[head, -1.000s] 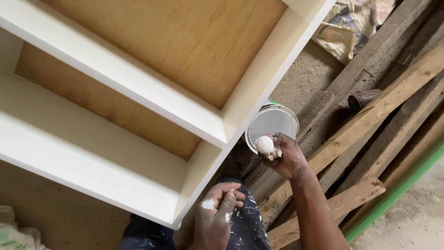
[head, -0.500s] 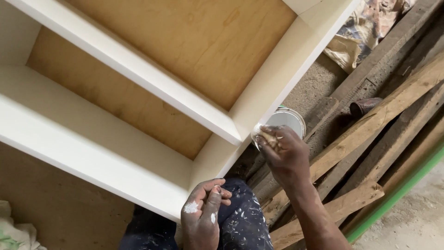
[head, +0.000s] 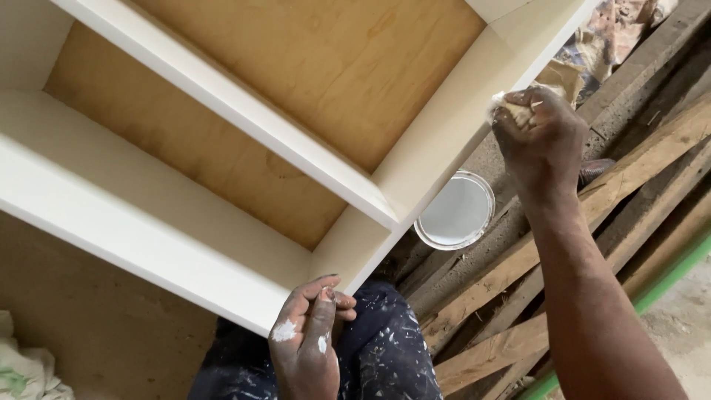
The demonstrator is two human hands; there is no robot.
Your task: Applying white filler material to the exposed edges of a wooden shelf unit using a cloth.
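A white-painted shelf unit (head: 222,104) with bare plywood backing lies tilted across the view. My right hand (head: 541,141) is raised against its outer side panel, fingers closed on a small paint-soaked pad (head: 511,110) pressed to the white edge. Below it an open can of white paint (head: 455,211) sits among planks. My left hand (head: 307,337), spotted with white paint, rests loosely on my knee by the unit's lower corner, holding nothing.
Rough wooden planks (head: 592,215) lie stacked at the right, with a green strip (head: 666,285) along their outer side. Crumpled paper and rubble (head: 592,44) sit at the top right. A white rag (head: 22,363) lies at the bottom left.
My right hand lifted from the paint can with the loaded pad and moved up to the shelf's side panel. The can is now uncovered. My left hand stayed on my knee.
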